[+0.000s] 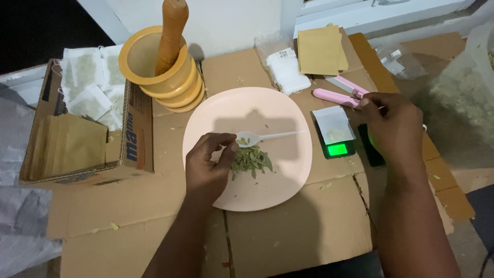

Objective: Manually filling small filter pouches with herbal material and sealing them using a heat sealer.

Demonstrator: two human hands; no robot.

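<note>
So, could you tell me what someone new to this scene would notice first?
The pale pink plate at the centre of the cardboard surface, with a small heap of dried green leaves on it. The left hand pinches at the leaves beside a white plastic spoon lying on the plate, while the right hand is by the pink tool near the lit green scale. A yellow mortar with its wooden pestle stands upper left.

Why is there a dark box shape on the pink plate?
Head view: it is a shadow cast across the plate, likely from light above and behind the person; the scale's green screen glows brightly, and the top-left corner is nearly black.
</note>
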